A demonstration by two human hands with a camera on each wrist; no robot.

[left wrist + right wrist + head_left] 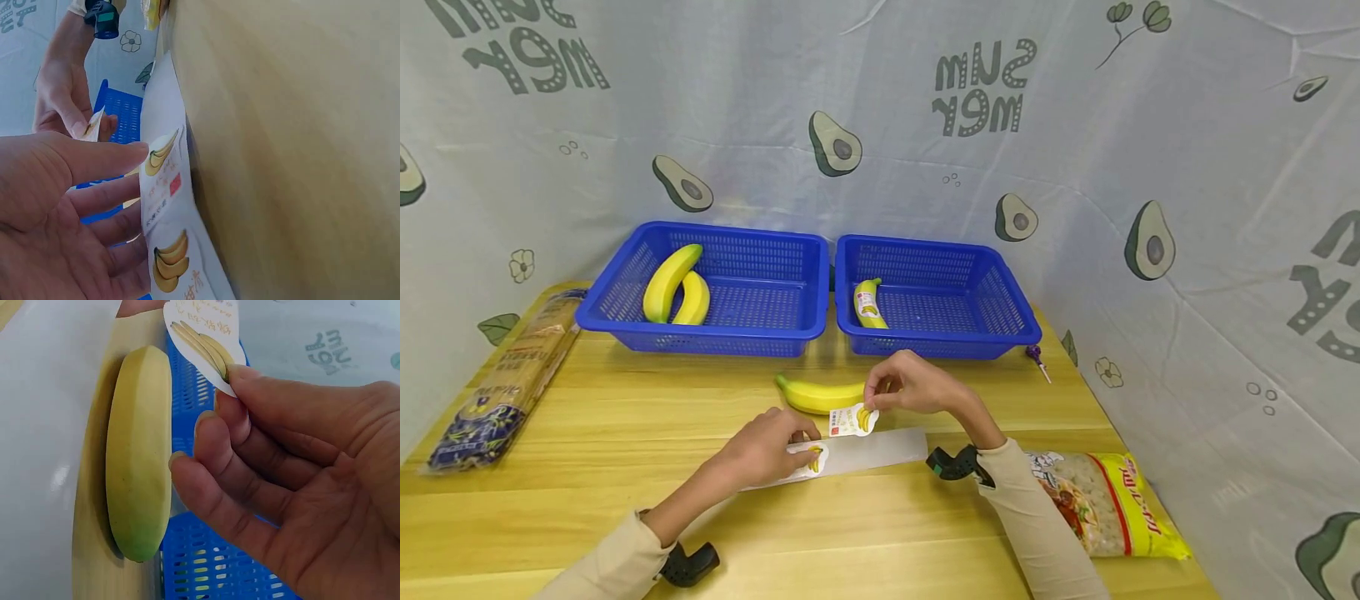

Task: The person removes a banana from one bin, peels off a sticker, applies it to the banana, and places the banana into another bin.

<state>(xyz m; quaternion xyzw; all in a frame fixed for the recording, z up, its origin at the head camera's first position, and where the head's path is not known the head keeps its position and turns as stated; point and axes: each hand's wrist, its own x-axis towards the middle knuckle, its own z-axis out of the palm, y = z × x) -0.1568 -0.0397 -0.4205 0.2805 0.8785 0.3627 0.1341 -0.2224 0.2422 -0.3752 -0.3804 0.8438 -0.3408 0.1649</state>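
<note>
My right hand [917, 385] pinches one end of a loose white banana sticker [847, 420] between thumb and fingertips. Just beyond the sticker a yellow banana [820, 397] lies on the table; the right wrist view shows the same banana [139, 456] beside the curled fingers. My left hand [766, 450] holds a white sticker backing strip [880, 452], its thumb at the edge and the fingers behind, as seen in the left wrist view. Banana stickers [170, 262] remain on the near part of this strip, while its far part is bare.
At the back left, a blue basket [760, 329] holds two bananas [670, 283]. Beside it, another blue basket [947, 340] contains a banana with a sticker [868, 304]. Packaged noodles [512, 375] lie at left, a yellow food bag [1105, 504] at right, a lollipop [1036, 358] behind.
</note>
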